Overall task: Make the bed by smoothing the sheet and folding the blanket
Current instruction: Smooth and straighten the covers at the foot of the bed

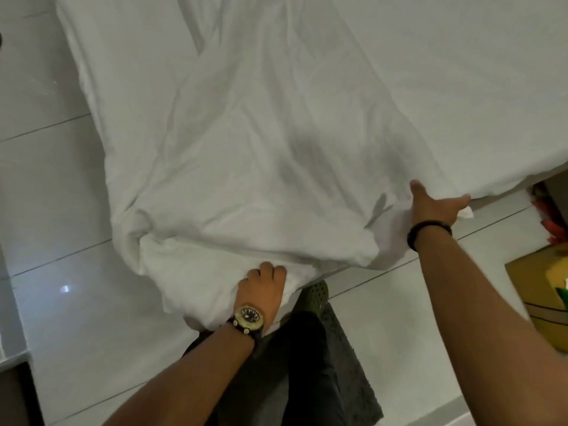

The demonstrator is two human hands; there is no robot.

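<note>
A white blanket (pixel 246 142) lies rumpled over the near corner of the bed and hangs down to the tiled floor. The white sheet (pixel 461 72) stretches smooth over the mattress to the right. My left hand (pixel 264 287), a watch on its wrist, is closed on a bunched fold of the blanket at its lowest hanging edge. My right hand (pixel 436 207), with a dark band on the wrist, grips the blanket's edge at the bed's front side, thumb up and fingers spread under the cloth.
Glossy white floor tiles (pixel 61 210) surround the bed. A dark mat (pixel 347 364) lies under my legs, with a green perforated shoe (pixel 316 295) showing. A yellow cardboard box (pixel 541 290) and red items (pixel 550 216) sit at the right edge.
</note>
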